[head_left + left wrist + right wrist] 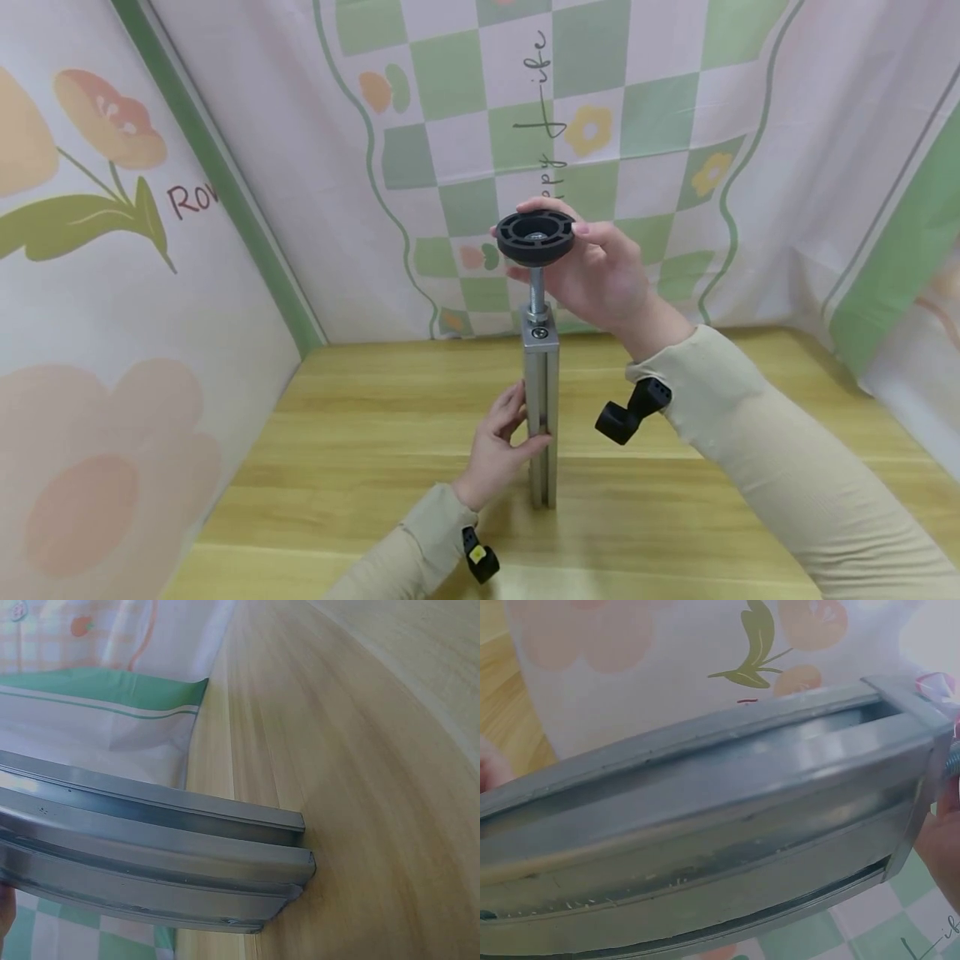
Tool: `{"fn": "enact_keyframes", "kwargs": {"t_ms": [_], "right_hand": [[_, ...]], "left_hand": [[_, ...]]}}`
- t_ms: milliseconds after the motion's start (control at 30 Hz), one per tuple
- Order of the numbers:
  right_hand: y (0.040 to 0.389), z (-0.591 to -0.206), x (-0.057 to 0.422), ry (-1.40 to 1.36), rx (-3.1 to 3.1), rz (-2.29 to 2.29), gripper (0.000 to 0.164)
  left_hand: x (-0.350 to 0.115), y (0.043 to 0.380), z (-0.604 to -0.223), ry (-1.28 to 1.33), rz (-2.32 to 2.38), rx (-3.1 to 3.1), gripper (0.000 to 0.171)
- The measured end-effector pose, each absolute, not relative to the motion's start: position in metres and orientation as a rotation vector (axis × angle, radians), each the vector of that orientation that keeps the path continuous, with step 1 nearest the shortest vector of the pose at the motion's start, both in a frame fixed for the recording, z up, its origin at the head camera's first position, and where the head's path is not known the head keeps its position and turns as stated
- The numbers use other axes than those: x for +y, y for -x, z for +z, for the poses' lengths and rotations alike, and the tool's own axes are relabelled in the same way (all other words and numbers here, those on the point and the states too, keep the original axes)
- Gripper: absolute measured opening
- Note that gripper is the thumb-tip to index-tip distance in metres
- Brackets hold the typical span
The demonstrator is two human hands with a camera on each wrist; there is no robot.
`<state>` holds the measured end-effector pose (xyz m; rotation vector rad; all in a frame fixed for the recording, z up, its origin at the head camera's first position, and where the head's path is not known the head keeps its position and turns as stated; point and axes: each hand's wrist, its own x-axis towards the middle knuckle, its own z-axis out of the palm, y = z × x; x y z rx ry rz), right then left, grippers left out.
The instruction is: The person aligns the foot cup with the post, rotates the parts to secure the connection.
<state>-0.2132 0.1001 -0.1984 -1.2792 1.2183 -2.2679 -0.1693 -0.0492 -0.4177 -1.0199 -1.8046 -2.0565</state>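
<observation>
An aluminium profile (551, 392) stands upright on the wooden table, with long slots down its sides. A metal end plate (540, 336) caps its top, and a threaded rod (537, 290) rises from it to a round black levelling foot (536, 250). My right hand (600, 271) grips the foot's rim, thumb on the near right side and fingers behind. Lower down, my left hand (498, 446) holds the profile, thumb across its front and fingers at the left. In the left wrist view the profile's lower end (289, 877) is close to the tabletop.
The wooden table (360, 417) runs back to a curtain (450, 150) with a green check print. A flowered cloth (135, 317) hangs along the left side. Black camera mounts (633, 410) sit on both wrists.
</observation>
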Motion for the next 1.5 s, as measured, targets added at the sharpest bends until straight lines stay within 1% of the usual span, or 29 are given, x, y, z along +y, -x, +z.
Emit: {"fn": "enact_keyframes", "kwargs": {"t_ms": [133,300,667,833,967,1200,1333,1500], "right_hand": [[0.214,-0.199,0.102,1.277,1.298,-2.291,0.028],[0.215,-0.202,0.103,1.292,1.354,-2.297,0.027],[0.209,-0.205,0.100,1.272,1.450,-2.489,0.027],[0.201,-0.203,0.100,1.224,1.711,-2.492,0.018],[0.190,-0.196,0.100,1.087,1.988,-2.454,0.027],[0.174,-0.185,0.100,0.899,2.401,-2.311,0.027],[0.170,-0.183,0.097,0.839,2.601,-2.241,0.031],[0.168,-0.183,0.092,0.811,2.754,-2.223,0.037]], "left_hand": [[-0.049,0.169,-0.416,1.015,-2.066,-1.818,0.075],[-0.048,0.170,-0.416,1.033,-2.048,-1.803,0.079],[-0.048,0.171,-0.418,1.032,-2.055,-1.779,0.077],[-0.048,0.171,-0.418,1.046,-2.045,-1.767,0.080],[-0.048,0.169,-0.417,1.046,-2.037,-1.766,0.084],[-0.048,0.168,-0.416,1.027,-2.047,-1.781,0.084],[-0.048,0.168,-0.417,1.028,-2.053,-1.777,0.082],[-0.048,0.168,-0.417,1.044,-2.052,-1.760,0.074]]}}
